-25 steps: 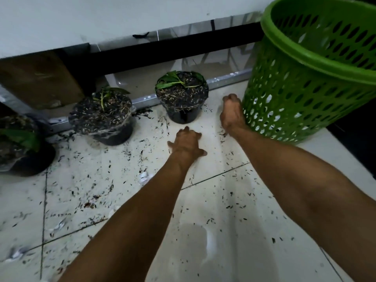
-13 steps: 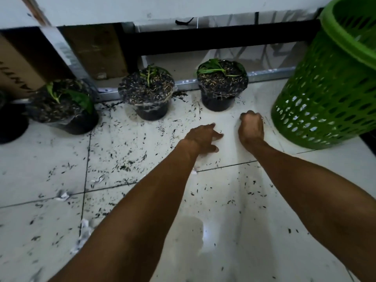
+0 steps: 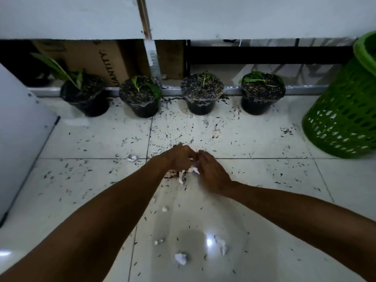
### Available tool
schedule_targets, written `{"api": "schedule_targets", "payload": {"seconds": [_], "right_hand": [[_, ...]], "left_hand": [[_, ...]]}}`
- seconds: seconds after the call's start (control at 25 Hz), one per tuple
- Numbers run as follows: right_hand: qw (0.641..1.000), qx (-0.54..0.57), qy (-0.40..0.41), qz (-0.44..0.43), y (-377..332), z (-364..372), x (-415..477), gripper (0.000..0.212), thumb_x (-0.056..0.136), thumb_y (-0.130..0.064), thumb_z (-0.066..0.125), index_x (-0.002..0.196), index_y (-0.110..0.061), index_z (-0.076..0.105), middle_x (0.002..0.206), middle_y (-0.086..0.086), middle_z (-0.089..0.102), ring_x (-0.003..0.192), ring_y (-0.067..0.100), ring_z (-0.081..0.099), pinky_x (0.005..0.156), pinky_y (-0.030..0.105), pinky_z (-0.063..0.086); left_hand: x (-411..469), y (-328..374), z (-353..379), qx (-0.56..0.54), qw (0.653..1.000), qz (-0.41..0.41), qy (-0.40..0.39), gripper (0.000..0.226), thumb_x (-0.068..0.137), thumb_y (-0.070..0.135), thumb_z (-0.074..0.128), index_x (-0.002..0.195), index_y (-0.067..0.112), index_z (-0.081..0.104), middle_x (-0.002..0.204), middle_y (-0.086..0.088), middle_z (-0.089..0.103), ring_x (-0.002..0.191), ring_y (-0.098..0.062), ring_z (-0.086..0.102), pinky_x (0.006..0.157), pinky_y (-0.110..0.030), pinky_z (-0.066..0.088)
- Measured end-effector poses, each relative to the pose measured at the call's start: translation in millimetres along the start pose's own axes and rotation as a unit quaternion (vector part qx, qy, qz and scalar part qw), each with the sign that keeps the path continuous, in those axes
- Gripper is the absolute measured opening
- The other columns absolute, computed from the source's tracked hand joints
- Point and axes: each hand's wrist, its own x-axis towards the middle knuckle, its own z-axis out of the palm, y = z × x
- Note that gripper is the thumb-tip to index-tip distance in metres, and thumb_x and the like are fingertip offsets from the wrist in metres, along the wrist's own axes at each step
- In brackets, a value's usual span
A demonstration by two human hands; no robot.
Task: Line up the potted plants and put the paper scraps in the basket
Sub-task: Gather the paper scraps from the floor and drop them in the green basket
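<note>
— Step in hand? Gathering scraps [image 3: 192, 170], by the look of it: white bits bunched between both hands at the tile seam, low over the floor [image 3: 254, 139].

— Grip? Left hand [image 3: 179, 159] curled, fingers closed around some of the paper; right hand [image 3: 211, 174] cupped against it, fingertips pinching at the same wad. Blurred, so hard to tell exactly how much paper sits inside.

— Elsewhere? More scraps loose: one [image 3: 132, 158] just left of the hands, several [image 3: 180, 259] nearer the camera. Four pots [image 3: 201, 94] already in a row along the wall, so lining up seems done.

— Next? Probably scoop the bunch tight, lift, carry right to the basket [image 3: 341, 119], well apart from the hands. Then back for the strays.
</note>
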Motion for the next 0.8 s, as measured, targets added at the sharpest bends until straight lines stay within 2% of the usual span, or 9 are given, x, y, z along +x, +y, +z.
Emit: {"api": "schedule_targets", "payload": {"seconds": [0.12, 0.24, 0.32, 0.4, 0.48, 0.56, 0.6, 0.68, 0.8], "right_hand": [[0.996, 0.020, -0.022, -0.089, -35.6, -1.2, -6.6, 0.050, 0.084, 0.003, 0.054, 0.134, -0.001, 0.048, 0.128, 0.019, 0.058, 0.108, 0.038, 0.062, 0.089, 0.043, 0.053], [0.991, -0.034, -0.010, -0.131, -52.6, -15.5, -4.7, 0.049, 0.078, 0.007, 0.059, 0.125, -0.002, 0.059, 0.118, 0.018, 0.065, 0.096, 0.037, 0.068, 0.079, 0.038, 0.056], [0.989, -0.088, -0.009, -0.119, -59.1, -24.7, -8.1, 0.034, 0.083, -0.004, 0.063, 0.116, -0.007, 0.064, 0.110, 0.014, 0.066, 0.093, 0.035, 0.068, 0.074, 0.035, 0.053], [0.989, -0.105, -0.037, -0.100, -58.1, -31.7, -18.9, 0.024, 0.089, -0.030, 0.064, 0.107, -0.014, 0.063, 0.098, 0.009, 0.068, 0.092, 0.033, 0.066, 0.073, 0.034, 0.051], [0.982, -0.105, -0.139, -0.079, -52.8, -34.8, -39.1, 0.046, 0.084, -0.061, 0.061, 0.101, -0.019, 0.052, 0.077, 0.000, 0.063, 0.081, 0.028, 0.063, 0.069, 0.035, 0.051], [0.962, -0.115, -0.243, -0.052, -46.9, -39.4, -64.7, 0.065, 0.072, -0.079, 0.058, 0.100, -0.024, 0.039, 0.070, -0.009, 0.048, 0.071, 0.018, 0.052, 0.059, 0.033, 0.042], [0.953, -0.126, -0.274, -0.039, -42.5, -41.2, -77.7, 0.072, 0.066, -0.083, 0.060, 0.101, -0.025, 0.035, 0.072, -0.011, 0.044, 0.071, 0.015, 0.048, 0.057, 0.030, 0.037], [0.947, -0.128, -0.295, -0.017, -33.4, -44.6, -98.8, 0.082, 0.056, -0.085, 0.066, 0.101, -0.026, 0.032, 0.081, -0.008, 0.046, 0.079, 0.016, 0.048, 0.061, 0.030, 0.037], [0.945, -0.099, -0.311, 0.001, -26.0, -42.9, -116.0, 0.088, 0.048, -0.078, 0.077, 0.102, -0.026, 0.032, 0.092, -0.005, 0.050, 0.087, 0.019, 0.049, 0.069, 0.033, 0.040]], "left_hand": [[-32.6, -23.5, -11.4, 0.024, 0.999, -0.043, 0.008, 0.039, 0.071, 0.016, 0.054, 0.101, 0.016, 0.079, 0.103, -0.008, 0.076, 0.098, -0.023, 0.067, 0.089, -0.035, 0.054], [-60.4, -36.2, -7.2, 0.053, 0.997, -0.039, 0.046, 0.032, 0.074, 0.017, 0.061, 0.101, 0.016, 0.077, 0.105, -0.007, 0.076, 0.099, -0.025, 0.069, 0.087, -0.034, 0.055], [-78.1, -39.7, 8.9, 0.089, 0.993, -0.003, 0.076, 0.030, 0.078, 0.026, 0.066, 0.107, 0.017, 0.071, 0.111, -0.007, 0.071, 0.104, -0.027, 0.066, 0.085, -0.032, 0.052], [-99.2, -35.6, 27.0, 0.122, 0.990, 0.006, 0.071, 0.056, 0.080, 0.048, 0.065, 0.130, 0.025, 0.057, 0.132, -0.005, 0.057, 0.117, -0.024, 0.057, 0.093, -0.036, 0.051], [-123.0, -27.8, 41.1, 0.185, 0.982, 0.025, 0.038, 0.076, 0.078, 0.064, 0.059, 0.143, 0.029, 0.042, 0.143, -0.004, 0.043, 0.123, -0.022, 0.049, 0.097, -0.038, 0.050], [-145.6, -20.9, 54.0, 0.215, 0.974, 0.063, 0.018, 0.080, 0.074, 0.070, 0.060, 0.139, 0.029, 0.039, 0.139, -0.004, 0.041, 0.118, -0.022, 0.049, 0.089, -0.036, 0.052], [-155.9, -18.4, 59.6, 0.223, 0.972, 0.073, 0.005, 0.080, 0.071, 0.071, 0.062, 0.135, 0.028, 0.039, 0.134, -0.003, 0.042, 0.114, -0.022, 0.051, 0.083, -0.035, 0.052], [-168.0, -20.7, 66.8, 0.235, 0.969, 0.058, -0.050, 0.085, 0.065, 0.069, 0.069, 0.130, 0.026, 0.036, 0.126, -0.002, 0.040, 0.108, -0.023, 0.051, 0.076, -0.037, 0.051], [-173.4, -29.0, 62.9, 0.246, 0.961, 0.000, -0.128, 0.109, 0.053, 0.063, 0.082, 0.138, 0.021, 0.027, 0.127, -0.006, 0.037, 0.104, -0.026, 0.054, 0.077, -0.036, 0.048]]}}
